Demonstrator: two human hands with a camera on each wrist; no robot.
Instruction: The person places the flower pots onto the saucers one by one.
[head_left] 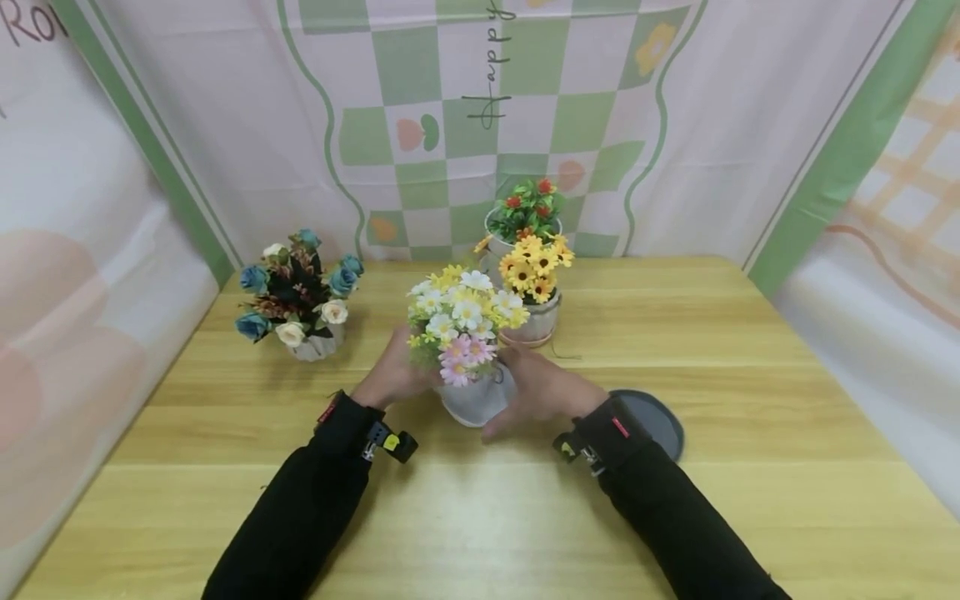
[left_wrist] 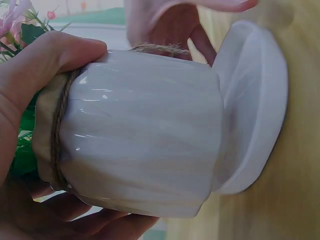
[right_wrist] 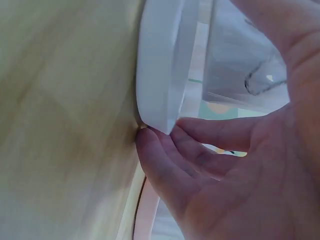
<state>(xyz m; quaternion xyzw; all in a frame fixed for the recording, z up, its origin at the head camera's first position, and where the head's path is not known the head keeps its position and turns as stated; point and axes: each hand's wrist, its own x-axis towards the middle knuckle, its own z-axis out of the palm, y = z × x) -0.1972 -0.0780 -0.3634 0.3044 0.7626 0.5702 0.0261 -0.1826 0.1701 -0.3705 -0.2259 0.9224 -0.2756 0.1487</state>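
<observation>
My left hand (head_left: 401,367) grips a white ceramic flower pot (left_wrist: 145,125) near its top, thumb on one side and fingers on the other. Twine circles the pot's neck, and white, yellow and pink daisies (head_left: 465,321) fill it. Beneath the pot is a white saucer (left_wrist: 270,100) close over the wooden table; in the left wrist view the pot's base tilts against it. My right hand (head_left: 543,383) reaches around the saucer's right side, thumb spread away, with fingertips right at the rim in the right wrist view.
A grey saucer (head_left: 656,421) lies by the right sleeve. Behind the daisies stand a pot of yellow flowers (head_left: 536,267) and a pot with red blooms (head_left: 528,208). Blue and cream roses (head_left: 296,292) in a white pot (head_left: 318,343) stand at left.
</observation>
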